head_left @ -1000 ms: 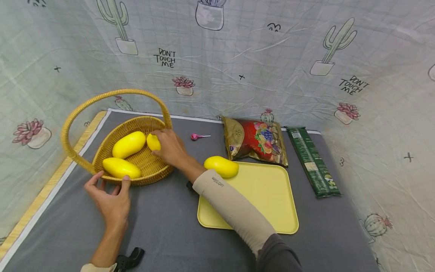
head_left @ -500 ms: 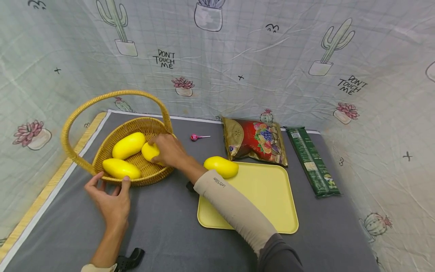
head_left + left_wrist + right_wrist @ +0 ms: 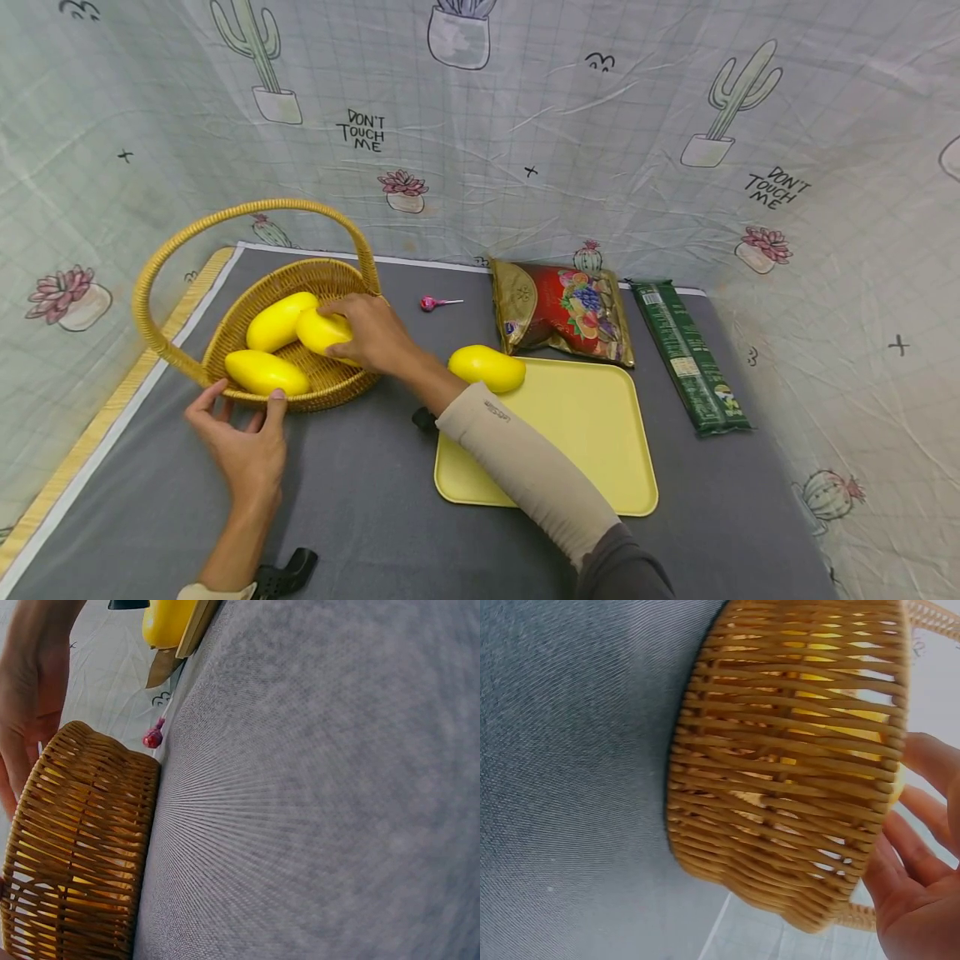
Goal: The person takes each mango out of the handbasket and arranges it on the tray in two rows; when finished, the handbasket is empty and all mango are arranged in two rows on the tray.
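A yellow wicker basket (image 3: 339,279) with a tall arched handle stands at the left of the table. My left hand (image 3: 247,458) grips its near rim, thumb on top. Inside, my right hand (image 3: 375,329) holds a yellow mango (image 3: 318,333), its thumb side and fingers around the fruit's right end. Two more mangoes lie in the basket, a rear mango (image 3: 279,322) and a front mango (image 3: 266,372). The right wrist view shows the right hand (image 3: 922,877) over the rim; basket wickerwork (image 3: 780,765) hides most of the fruit. In the left wrist view the right hand (image 3: 30,712) hangs above the basket.
Another mango (image 3: 486,368) lies at the far left corner of a pale yellow tray (image 3: 585,433). Behind are a lollipop (image 3: 429,303) and a red and gold bag (image 3: 562,312). A long green packet (image 3: 690,358) lies at the right. A patterned curtain (image 3: 480,167) closes the back.
The right hand has moved the held mango leftward inside the basket, up against the rear mango. The left hand keeps its place on the rim.
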Demonstrator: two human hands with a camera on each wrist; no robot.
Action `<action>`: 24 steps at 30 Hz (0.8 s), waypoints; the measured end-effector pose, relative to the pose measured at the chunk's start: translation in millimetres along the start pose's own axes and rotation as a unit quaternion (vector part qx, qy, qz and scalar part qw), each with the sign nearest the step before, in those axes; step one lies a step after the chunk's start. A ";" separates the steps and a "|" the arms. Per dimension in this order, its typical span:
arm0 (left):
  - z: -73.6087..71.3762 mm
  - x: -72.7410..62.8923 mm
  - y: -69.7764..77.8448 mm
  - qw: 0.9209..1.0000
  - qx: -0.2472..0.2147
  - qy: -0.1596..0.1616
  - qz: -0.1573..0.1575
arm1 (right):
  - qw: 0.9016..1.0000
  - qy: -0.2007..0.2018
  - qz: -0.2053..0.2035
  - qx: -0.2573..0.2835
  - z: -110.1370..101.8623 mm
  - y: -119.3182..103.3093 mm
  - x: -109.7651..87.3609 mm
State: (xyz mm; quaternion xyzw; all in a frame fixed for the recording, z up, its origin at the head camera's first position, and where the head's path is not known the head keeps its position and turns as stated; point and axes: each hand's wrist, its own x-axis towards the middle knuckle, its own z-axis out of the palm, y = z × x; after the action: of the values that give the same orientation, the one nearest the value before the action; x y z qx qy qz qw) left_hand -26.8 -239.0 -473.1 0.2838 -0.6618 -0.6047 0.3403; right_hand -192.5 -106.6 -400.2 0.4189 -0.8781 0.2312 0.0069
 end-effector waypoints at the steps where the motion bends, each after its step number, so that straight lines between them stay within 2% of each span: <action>1: -0.2 -0.1 0.2 1.000 -0.001 0.000 -0.001 | 1.000 0.004 -0.003 0.005 -1.6 -0.9 -1.1; 10: 0.2 0.0 0.7 1.000 0.005 -0.001 0.002 | 0.998 0.046 -0.012 0.048 -17.8 -9.0 -12.6; 17: 0.8 0.4 0.3 1.000 0.004 0.001 0.005 | 0.991 0.086 -0.018 0.096 -33.2 -9.5 -27.3; 24: 0.9 0.1 2.0 1.000 -0.002 0.000 0.000 | 0.988 0.097 -0.013 0.118 -50.6 -3.9 -46.2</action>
State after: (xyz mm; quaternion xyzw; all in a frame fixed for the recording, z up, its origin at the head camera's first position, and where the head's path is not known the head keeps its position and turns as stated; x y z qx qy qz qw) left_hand -27.5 -238.2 -471.1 0.2828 -0.6608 -0.6058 0.3411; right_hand -168.8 -54.1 -362.9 0.4038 -0.8341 0.3729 0.0459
